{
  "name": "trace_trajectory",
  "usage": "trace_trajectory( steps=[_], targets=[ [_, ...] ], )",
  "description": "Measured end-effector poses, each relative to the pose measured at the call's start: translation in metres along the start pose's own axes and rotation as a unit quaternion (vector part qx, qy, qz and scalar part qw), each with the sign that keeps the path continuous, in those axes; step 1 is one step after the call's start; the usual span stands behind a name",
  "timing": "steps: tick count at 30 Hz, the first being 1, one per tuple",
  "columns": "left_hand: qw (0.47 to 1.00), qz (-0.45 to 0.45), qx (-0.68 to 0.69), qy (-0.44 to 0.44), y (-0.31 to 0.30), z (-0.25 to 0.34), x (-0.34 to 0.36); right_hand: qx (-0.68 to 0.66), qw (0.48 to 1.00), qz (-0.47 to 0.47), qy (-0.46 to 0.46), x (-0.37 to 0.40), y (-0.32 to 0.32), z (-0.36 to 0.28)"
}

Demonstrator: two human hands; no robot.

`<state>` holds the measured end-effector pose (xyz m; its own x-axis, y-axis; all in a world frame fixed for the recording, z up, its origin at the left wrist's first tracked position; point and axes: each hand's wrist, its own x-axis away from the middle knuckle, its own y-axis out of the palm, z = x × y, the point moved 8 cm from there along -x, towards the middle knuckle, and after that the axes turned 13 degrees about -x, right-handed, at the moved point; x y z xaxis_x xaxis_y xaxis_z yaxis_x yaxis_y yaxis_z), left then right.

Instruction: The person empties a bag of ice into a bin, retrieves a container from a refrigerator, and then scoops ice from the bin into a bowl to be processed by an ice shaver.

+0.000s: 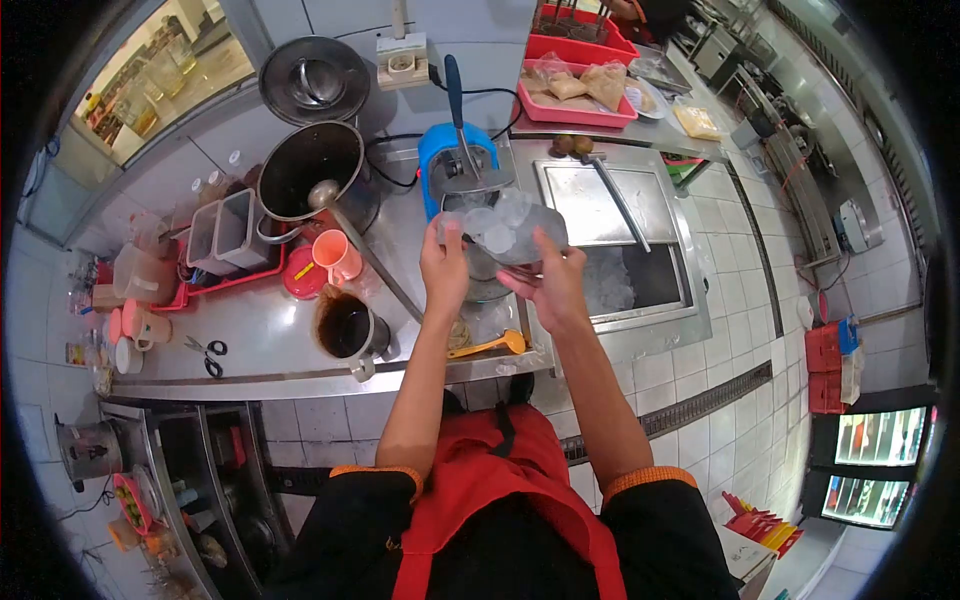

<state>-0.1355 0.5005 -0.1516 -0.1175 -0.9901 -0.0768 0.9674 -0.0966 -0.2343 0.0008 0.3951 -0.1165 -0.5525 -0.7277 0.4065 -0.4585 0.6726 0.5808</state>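
My left hand (445,265) and my right hand (558,285) grip opposite sides of a translucent container of ice (530,228), fingers closed around its edges. Large clear ice pieces (495,228) fill its left end. Right behind it stands a blue machine (436,150) with a raised dark-handled lever (454,95) and a round metal plate. A glass bowl or jar (487,285) shows partly under my hands. Below lies a yellow spoon (490,345) near the counter edge.
At right is an opened ice bin (608,282) with a metal rod (622,205) across its lid. To the left are a deep pot (310,165), a long ladle (375,255), a pink mug (337,257), a jug of dark liquid (350,330) and scissors (209,354).
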Motion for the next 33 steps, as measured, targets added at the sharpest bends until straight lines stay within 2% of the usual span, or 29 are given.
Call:
trace_trajectory(
  steps=[1, 2, 4, 5, 7, 10, 14, 17, 20, 23, 27, 29, 33],
  targets=[
    [0.995, -0.003, 0.091, -0.043, 0.002, -0.008, 0.001, -0.006, 1.000, -0.001, -0.002, 0.002, -0.005, -0.004],
    [0.995, 0.000, 0.091, -0.044, 0.003, -0.008, 0.000, -0.012, 1.000, -0.002, -0.004, 0.003, -0.007, -0.007],
    [0.971, -0.030, 0.222, -0.079, 0.015, -0.012, 0.000, -0.010, 1.000, 0.022, -0.011, 0.007, -0.009, -0.010],
    [0.972, -0.029, 0.221, -0.078, 0.018, -0.010, 0.000, 0.007, 1.000, 0.015, -0.025, 0.008, -0.007, -0.015],
    [0.935, 0.021, 0.343, -0.085, 0.018, -0.008, 0.001, 0.023, 0.999, 0.007, -0.040, 0.008, -0.005, -0.023],
    [0.910, 0.066, 0.393, -0.113, 0.014, -0.009, 0.004, 0.061, 0.996, -0.010, -0.060, 0.003, -0.001, -0.028],
    [0.898, 0.103, 0.403, -0.141, 0.010, -0.010, 0.001, 0.078, 0.995, -0.005, -0.061, 0.002, 0.000, -0.028],
    [0.912, 0.091, 0.381, -0.122, 0.005, -0.007, 0.007, 0.056, 0.997, -0.012, -0.050, 0.010, -0.012, -0.038],
    [0.924, 0.107, 0.338, -0.145, 0.007, -0.016, 0.030, 0.041, 0.998, -0.020, -0.031, 0.010, -0.021, -0.046],
    [0.891, 0.083, 0.400, -0.200, 0.033, -0.031, 0.049, 0.041, 0.997, -0.033, -0.053, 0.005, -0.024, -0.049],
    [0.861, 0.079, 0.456, -0.210, 0.048, -0.033, 0.043, 0.061, 0.996, -0.059, -0.030, 0.001, -0.035, -0.054],
    [0.833, 0.115, 0.507, -0.187, 0.042, -0.020, 0.038, 0.017, 0.998, -0.059, -0.003, 0.001, -0.053, -0.056],
    [0.850, 0.129, 0.473, -0.192, 0.033, -0.013, 0.037, -0.026, 0.999, -0.040, -0.006, -0.002, -0.111, -0.073]
  ],
)
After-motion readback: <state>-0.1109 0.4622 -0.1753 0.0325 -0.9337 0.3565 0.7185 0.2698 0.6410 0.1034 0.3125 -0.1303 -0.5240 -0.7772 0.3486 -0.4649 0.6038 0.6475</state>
